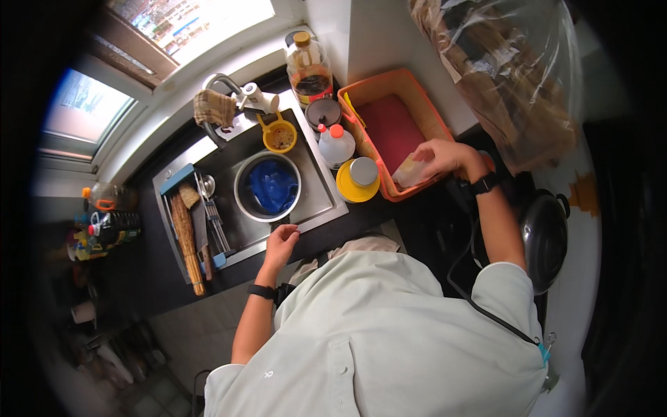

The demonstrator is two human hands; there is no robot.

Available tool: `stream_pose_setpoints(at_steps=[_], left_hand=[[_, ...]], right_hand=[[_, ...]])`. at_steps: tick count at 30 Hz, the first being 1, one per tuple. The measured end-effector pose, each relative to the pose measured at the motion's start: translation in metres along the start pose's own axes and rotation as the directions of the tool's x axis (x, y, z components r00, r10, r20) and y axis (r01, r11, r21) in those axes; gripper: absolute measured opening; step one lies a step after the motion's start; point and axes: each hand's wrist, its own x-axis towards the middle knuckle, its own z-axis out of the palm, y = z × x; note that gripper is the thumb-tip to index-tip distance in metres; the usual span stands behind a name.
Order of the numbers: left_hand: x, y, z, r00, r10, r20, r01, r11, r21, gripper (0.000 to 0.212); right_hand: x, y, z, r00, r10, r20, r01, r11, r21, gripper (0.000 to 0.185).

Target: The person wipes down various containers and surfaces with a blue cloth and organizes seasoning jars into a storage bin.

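My right hand (443,155) reaches into the near end of an orange plastic basket (386,180), its fingers on a pale, partly see-through packet (409,171). Whether they grip it firmly is hard to tell. Near the sink's front edge is my left hand (282,242), fingers bent and nothing visible in them, close to the dark handle of a metal pot (237,182). Inside the pot lies a blue cloth-like item (272,185). The pot stands in the stainless steel sink (318,182). A yellow strainer (280,136) with food scraps sits behind it.
Left on the sink, a rack (177,178) holds a bundled brush (183,224) and a knife (200,229). A faucet (224,81) rises behind. Bottles (310,73), a white jug (336,146) and a yellow-lidded container (346,188) line the basket's left. A black lidded pan (544,242) is at right.
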Motion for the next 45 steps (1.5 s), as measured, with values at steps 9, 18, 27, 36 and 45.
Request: stream_pose_setpoints(at_steps=[9, 18, 27, 36, 45], left_hand=[[0.014, 0.006, 0.005, 0.998, 0.015, 0.055, -0.019, 0.997, 0.073, 0.023], [0.01, 0.009, 0.0, 0.999, 0.005, 0.047, -0.009, 0.996, 0.092, 0.023], [0.005, 0.006, -0.001, 1.0, 0.013, 0.022, -0.015, 0.996, 0.089, 0.024], [0.003, 0.008, -0.001, 1.0, 0.013, 0.013, -0.014, 0.998, 0.061, 0.024], [0.003, 0.004, -0.002, 1.0, 0.022, 0.014, -0.023, 0.998, 0.058, 0.023]], right_hand=[[-0.025, 0.014, 0.007, 0.98, 0.165, -0.113, -0.182, 0.969, -0.167, 0.027], [-0.01, -0.003, 0.002, 0.835, -0.087, -0.543, 0.035, 0.994, -0.105, 0.016], [0.04, 0.005, 0.016, 0.794, 0.068, -0.604, 0.127, 0.953, 0.274, 0.015], [0.063, -0.024, 0.044, 0.885, 0.171, -0.433, 0.114, 0.823, 0.557, 0.02], [0.054, -0.026, 0.044, 0.942, 0.22, -0.254, 0.08, 0.588, 0.805, 0.039]])
